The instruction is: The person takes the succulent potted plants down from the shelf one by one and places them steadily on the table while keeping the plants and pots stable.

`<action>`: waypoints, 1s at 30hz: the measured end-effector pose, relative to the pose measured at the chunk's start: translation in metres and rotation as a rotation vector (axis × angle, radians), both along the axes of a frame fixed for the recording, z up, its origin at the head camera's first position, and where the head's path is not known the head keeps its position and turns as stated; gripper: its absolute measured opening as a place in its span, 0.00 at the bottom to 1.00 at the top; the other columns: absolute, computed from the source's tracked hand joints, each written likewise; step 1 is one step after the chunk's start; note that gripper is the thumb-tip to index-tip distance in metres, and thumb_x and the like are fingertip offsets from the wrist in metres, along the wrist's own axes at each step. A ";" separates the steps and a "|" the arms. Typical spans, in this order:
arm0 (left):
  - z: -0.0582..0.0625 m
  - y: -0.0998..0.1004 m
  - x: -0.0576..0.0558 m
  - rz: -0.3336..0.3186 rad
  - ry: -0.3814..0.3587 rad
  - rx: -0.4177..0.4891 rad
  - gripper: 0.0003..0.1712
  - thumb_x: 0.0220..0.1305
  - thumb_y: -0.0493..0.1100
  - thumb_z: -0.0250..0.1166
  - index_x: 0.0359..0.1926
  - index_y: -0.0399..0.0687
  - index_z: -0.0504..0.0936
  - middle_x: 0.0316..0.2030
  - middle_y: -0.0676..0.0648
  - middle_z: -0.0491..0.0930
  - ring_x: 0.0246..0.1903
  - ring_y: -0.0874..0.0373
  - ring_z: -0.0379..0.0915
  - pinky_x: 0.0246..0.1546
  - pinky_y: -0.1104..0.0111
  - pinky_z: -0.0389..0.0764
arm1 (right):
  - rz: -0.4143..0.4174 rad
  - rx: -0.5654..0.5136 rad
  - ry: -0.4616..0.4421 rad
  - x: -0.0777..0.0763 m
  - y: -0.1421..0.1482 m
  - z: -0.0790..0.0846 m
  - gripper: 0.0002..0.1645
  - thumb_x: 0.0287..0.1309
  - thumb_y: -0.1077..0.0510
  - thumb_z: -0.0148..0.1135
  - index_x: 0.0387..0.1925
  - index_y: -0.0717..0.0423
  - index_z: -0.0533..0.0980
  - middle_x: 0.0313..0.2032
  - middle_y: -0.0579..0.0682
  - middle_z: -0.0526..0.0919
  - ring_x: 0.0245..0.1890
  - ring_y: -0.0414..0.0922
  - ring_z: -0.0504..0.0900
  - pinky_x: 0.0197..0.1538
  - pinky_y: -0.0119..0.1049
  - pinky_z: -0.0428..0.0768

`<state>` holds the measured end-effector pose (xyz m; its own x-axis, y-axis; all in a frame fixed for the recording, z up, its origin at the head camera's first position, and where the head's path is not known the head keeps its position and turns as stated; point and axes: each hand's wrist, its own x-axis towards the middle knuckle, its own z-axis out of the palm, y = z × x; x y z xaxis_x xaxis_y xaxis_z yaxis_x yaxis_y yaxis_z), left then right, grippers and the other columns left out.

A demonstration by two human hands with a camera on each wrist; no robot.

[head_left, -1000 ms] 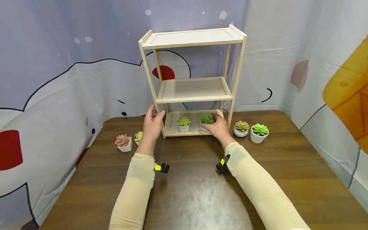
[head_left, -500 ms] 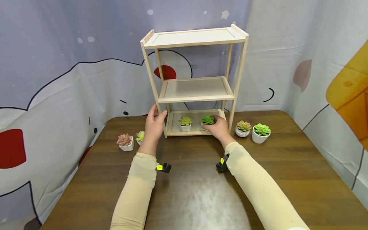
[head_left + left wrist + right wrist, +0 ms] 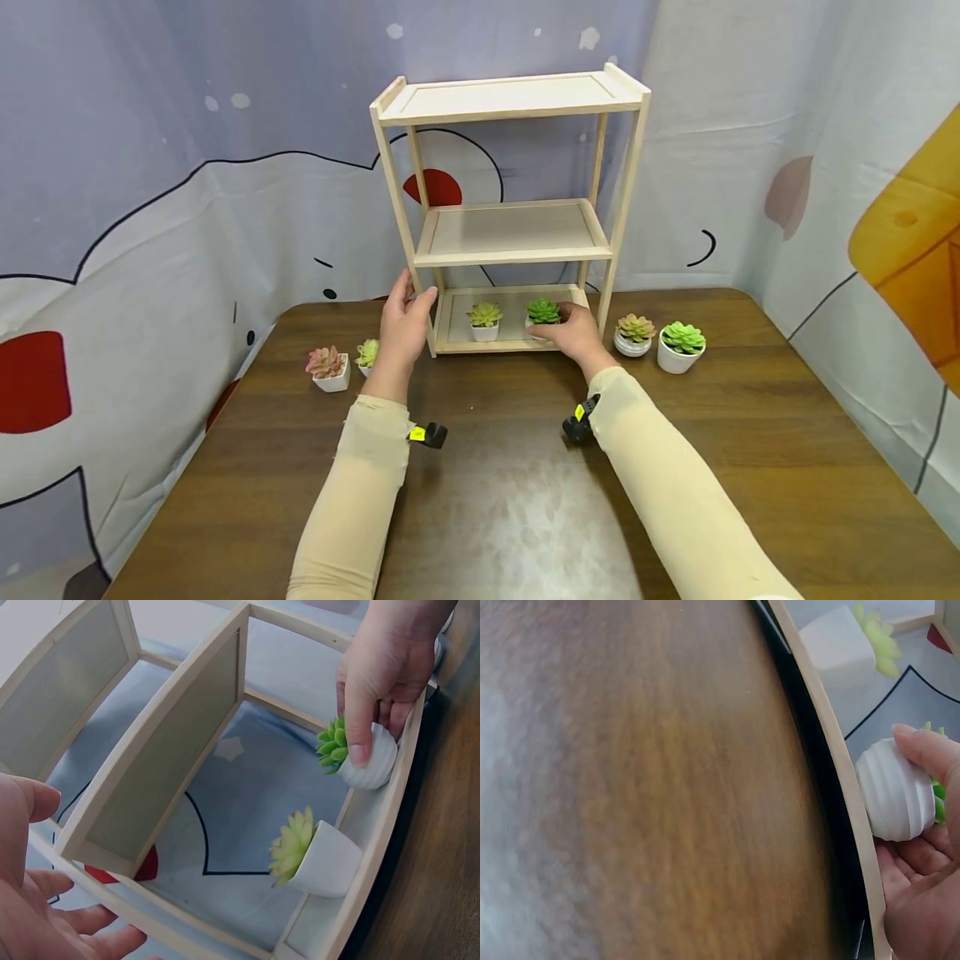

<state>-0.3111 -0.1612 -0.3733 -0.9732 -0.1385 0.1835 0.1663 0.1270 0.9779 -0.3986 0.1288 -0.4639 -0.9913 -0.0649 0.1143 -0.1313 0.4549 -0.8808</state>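
Note:
A three-tier wooden shelf (image 3: 510,257) stands at the back of the table. On its bottom tier, my right hand (image 3: 577,333) grips a dark green potted succulent (image 3: 543,311); in the right wrist view the thumb lies along its ribbed white pot (image 3: 896,791). A yellow-green succulent in a square white pot (image 3: 326,859) sits to its left on the same tier. My left hand (image 3: 403,329) is beside the shelf's left front post, its fingers (image 3: 86,919) spread and relaxed, holding nothing. Whether it touches the post, I cannot tell.
Left of the shelf, on the table (image 3: 487,467), are a pink succulent (image 3: 327,368) and a pale green one (image 3: 367,354), partly hidden by the left arm. On the right stand a reddish-green succulent (image 3: 634,334) and a bright green one (image 3: 681,346). A patterned curtain (image 3: 225,233) hangs behind.
The view has shifted slightly. My right hand keeps hold of the green potted succulent at nearly the same spot on the bottom tier, and my left hand stays by the post.

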 end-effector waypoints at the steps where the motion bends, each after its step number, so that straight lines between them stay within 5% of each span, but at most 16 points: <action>1: 0.000 0.000 0.000 -0.001 -0.004 0.000 0.45 0.76 0.54 0.57 0.84 0.54 0.46 0.80 0.41 0.54 0.77 0.45 0.56 0.76 0.51 0.63 | 0.000 0.000 -0.004 0.000 0.000 0.000 0.36 0.54 0.45 0.78 0.60 0.56 0.78 0.57 0.58 0.84 0.57 0.56 0.81 0.61 0.53 0.79; 11: -0.003 0.002 -0.001 -0.001 -0.015 0.004 0.46 0.76 0.55 0.57 0.84 0.55 0.44 0.82 0.42 0.49 0.80 0.41 0.46 0.78 0.50 0.59 | -0.020 0.006 -0.045 0.002 0.002 0.002 0.37 0.56 0.46 0.76 0.62 0.59 0.77 0.57 0.59 0.82 0.56 0.57 0.80 0.60 0.54 0.79; 30: -0.001 0.001 0.001 0.002 -0.019 0.009 0.46 0.75 0.56 0.58 0.84 0.55 0.45 0.82 0.42 0.49 0.81 0.42 0.46 0.79 0.51 0.58 | -0.003 0.016 0.014 0.003 0.001 -0.002 0.32 0.57 0.46 0.76 0.57 0.59 0.80 0.51 0.59 0.85 0.48 0.53 0.80 0.52 0.46 0.79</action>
